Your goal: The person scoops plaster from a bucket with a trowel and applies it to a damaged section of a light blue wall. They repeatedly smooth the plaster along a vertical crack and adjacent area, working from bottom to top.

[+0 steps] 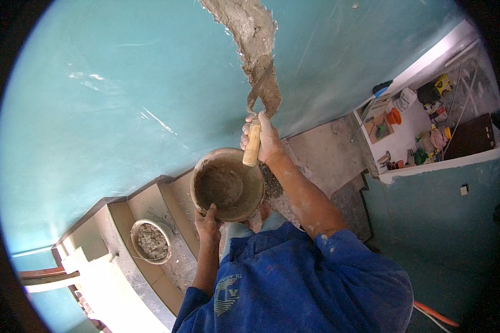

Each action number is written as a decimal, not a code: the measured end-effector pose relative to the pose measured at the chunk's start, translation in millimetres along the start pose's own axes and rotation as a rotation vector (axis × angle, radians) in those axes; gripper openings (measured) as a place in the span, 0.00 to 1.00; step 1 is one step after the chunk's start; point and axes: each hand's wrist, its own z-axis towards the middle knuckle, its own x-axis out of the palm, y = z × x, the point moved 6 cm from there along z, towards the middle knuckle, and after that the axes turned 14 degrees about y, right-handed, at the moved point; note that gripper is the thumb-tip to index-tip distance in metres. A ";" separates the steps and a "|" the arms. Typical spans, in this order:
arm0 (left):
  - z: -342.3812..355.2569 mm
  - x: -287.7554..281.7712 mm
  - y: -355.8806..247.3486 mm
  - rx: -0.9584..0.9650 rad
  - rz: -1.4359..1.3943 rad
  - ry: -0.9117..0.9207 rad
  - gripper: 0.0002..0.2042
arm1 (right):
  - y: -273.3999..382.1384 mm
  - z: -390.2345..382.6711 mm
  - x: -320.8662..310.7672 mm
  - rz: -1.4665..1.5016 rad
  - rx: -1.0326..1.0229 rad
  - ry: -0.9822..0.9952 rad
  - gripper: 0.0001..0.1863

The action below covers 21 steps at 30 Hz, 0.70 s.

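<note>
My right hand point(268, 139) is closed round the wooden handle of a trowel point(252, 146). The trowel's grey blade points up at the lower end of a rough grey mortar strip point(251, 34) in the turquoise wall; whether it touches cannot be made out. Below it, a round, mortar-stained basin point(250, 180) is tilted so its inside shows, with dark grey residue at the bottom. My left hand point(208, 223) grips the basin's near-left rim, thumb over the edge and fingers hidden underneath.
Tiled steps point(182, 213) descend on the left along the wall. A pale bucket point(134, 236) of grey rubble stands on one step. Far right, beyond a low turquoise wall point(428, 205), a white surface point(403, 145) carries an orange tub point(394, 116) and assorted clutter.
</note>
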 end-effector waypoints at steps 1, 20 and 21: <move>1.1 -0.4 0.9 0.005 -0.019 0.007 0.21 | -1.1 1.9 0.6 -0.004 -0.007 0.017 0.24; 11.7 2.3 1.0 -0.015 -0.038 0.018 0.20 | -5.3 7.9 6.4 -0.062 0.061 0.001 0.26; 11.9 1.8 0.3 -0.005 -0.032 0.010 0.20 | -4.1 7.4 4.8 -0.082 0.058 -0.015 0.25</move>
